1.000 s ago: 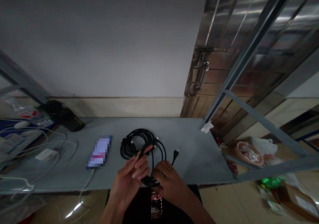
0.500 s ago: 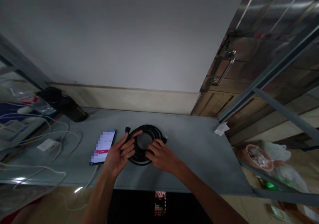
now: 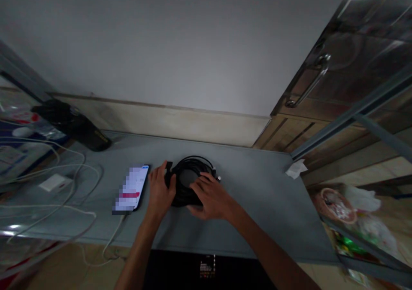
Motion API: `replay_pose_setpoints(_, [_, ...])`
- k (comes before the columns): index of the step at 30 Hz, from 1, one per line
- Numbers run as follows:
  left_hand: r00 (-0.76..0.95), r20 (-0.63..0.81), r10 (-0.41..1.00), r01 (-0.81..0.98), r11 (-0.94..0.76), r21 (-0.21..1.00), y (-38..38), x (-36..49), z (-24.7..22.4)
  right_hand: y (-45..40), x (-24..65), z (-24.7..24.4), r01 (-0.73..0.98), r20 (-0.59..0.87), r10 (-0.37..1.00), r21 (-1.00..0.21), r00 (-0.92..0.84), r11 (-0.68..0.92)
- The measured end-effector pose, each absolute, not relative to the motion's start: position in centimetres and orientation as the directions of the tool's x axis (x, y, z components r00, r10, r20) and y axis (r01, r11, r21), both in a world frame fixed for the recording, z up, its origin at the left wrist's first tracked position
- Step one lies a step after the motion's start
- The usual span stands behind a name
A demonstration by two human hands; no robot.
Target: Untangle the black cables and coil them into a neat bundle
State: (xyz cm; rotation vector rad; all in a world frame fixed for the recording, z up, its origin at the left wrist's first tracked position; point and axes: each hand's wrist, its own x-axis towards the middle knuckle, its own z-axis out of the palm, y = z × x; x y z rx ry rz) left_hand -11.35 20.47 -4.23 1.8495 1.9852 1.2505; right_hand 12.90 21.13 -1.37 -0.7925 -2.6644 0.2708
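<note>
A coiled black cable (image 3: 184, 197) rests on the grey tabletop (image 3: 254, 195). My left hand (image 3: 161, 191) is closed on the coil's left side, thumb on the near side of the strands. Just above that thumb a black connector (image 3: 169, 166) sticks up. At the front right of the ring, my right hand (image 3: 210, 195) wraps round the strands, its fingers over the top and its thumb low in front. A plug with a light metal tip (image 3: 219, 178) pokes out at the coil's right edge. Part of the coil is hidden by both hands.
Left of my hands lies a lit phone (image 3: 131, 191) with a white cord. Farther left are a white charger (image 3: 55, 183), loose white cables and a black bottle (image 3: 75, 124). Crumpled tissue (image 3: 296, 169) sits at the right edge. Metal posts and a wall border the table.
My left hand has gone from a pointing finger laid over the coil to a grip on its left side. My right hand now wraps lower round the coil. The view has shifted slightly.
</note>
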Motion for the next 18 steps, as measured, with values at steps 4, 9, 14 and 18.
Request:
replay_pose_setpoints(4, [-0.261, 0.388, 0.884, 0.694, -0.107, 0.712, 20.3, -11.4, -5.8, 20.4, 10.8, -1.9, 0.540, 0.247, 0.579, -0.210, -0.777, 0.815])
replay_pose_setpoints(9, [-0.276, 0.386, 0.880, 0.631, -0.137, 0.763, 19.2, -11.1, -6.1, 19.6, 10.0, -1.6, 0.590, 0.168, 0.613, -0.171, -0.772, 0.789])
replay_pose_setpoints(14, [-0.162, 0.383, 0.909, 0.625, -0.206, 0.753, 16.5, -9.0, -5.1, 17.0, 13.7, -1.7, 0.573, 0.121, 0.597, -0.182, -0.793, 0.799])
replay_pose_setpoints(18, [0.144, 0.452, 0.880, 0.729, -0.403, 0.553, 14.2, -6.0, -2.8, 14.3, 18.0, -3.0, 0.616, 0.118, 0.643, -0.198, -0.757, 0.762])
